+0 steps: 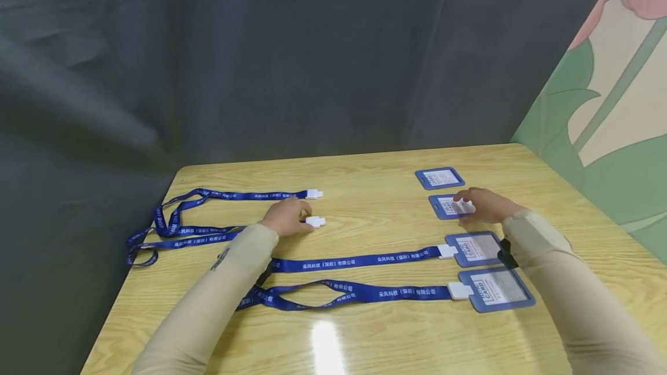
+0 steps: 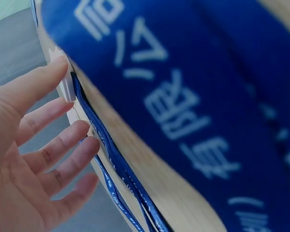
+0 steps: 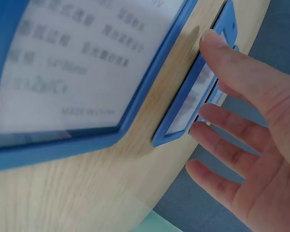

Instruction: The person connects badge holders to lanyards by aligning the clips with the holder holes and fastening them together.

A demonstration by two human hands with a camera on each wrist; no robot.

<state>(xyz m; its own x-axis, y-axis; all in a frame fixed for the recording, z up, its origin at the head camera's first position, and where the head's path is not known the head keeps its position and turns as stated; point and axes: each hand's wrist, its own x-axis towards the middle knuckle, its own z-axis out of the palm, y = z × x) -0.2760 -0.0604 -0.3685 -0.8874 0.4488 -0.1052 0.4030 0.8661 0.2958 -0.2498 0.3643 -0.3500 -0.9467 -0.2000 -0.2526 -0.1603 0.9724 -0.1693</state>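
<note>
My left hand is low over the table at the end of a blue lanyard, thumb and forefinger right at its white clip; its fingers are spread in the left wrist view. Beyond it lies another lanyard with a white clip. My right hand reaches over a blue-framed card holder, covering its right part. In the right wrist view, the thumb lies over the frame's edge and the other fingers are loosely bent beside it. A further card holder lies just behind.
Nearer me, two lanyards stretch across the wooden table, their clips joined to card holders on the right. Both forearms pass over these. A dark curtain hangs behind the table, and a flower-patterned wall is at right.
</note>
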